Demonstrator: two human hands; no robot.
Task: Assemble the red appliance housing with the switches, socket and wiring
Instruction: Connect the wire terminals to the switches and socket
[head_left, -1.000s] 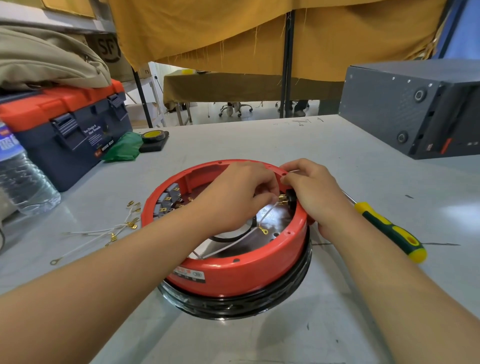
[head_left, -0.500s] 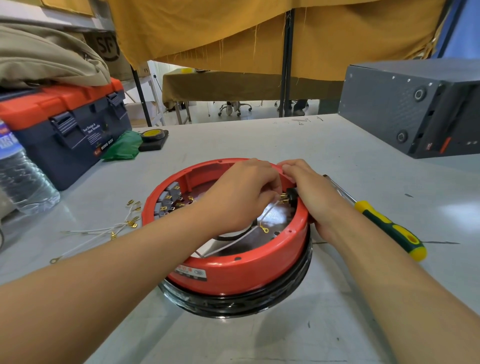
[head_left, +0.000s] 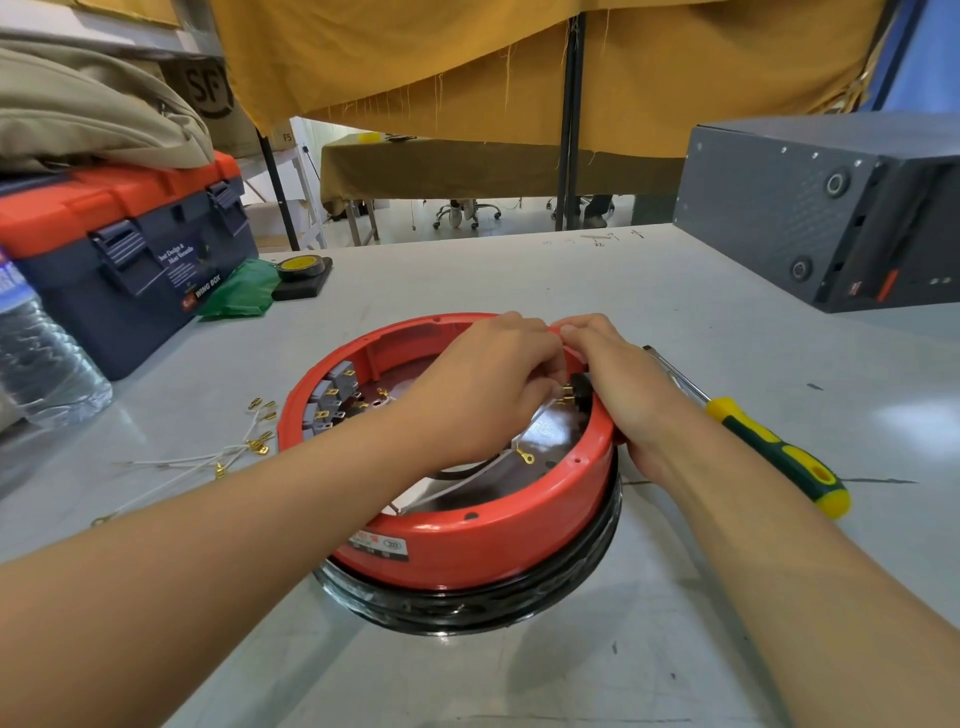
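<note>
— Where's the red housing (head_left: 467, 545)?
— Mid-table (head_left: 519, 270), open side up on its black ring (head_left: 467, 608).
— Hands?
— Right hand (head_left: 623, 384) grips the far-right rim; left hand (head_left: 493, 384) pinches a white wire (head_left: 537, 415) at the socket (head_left: 579, 387).
— Switches (head_left: 332, 397)?
— Inside the left wall.

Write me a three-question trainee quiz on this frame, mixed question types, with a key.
1. True or false: the screwdriver is held in the right hand.
2. Multiple choice: the loose white wires with gold terminals lie on the table (A) to the left of the red housing, (B) inside the toolbox, (C) on the grey case.
3. Fill in: the grey switches sit on the housing's ____ inner wall.

Key: 1 false, it lies on the table beside the right forearm; 2 A; 3 left. Both the left hand and the right hand work at the housing's right inner wall.
</note>
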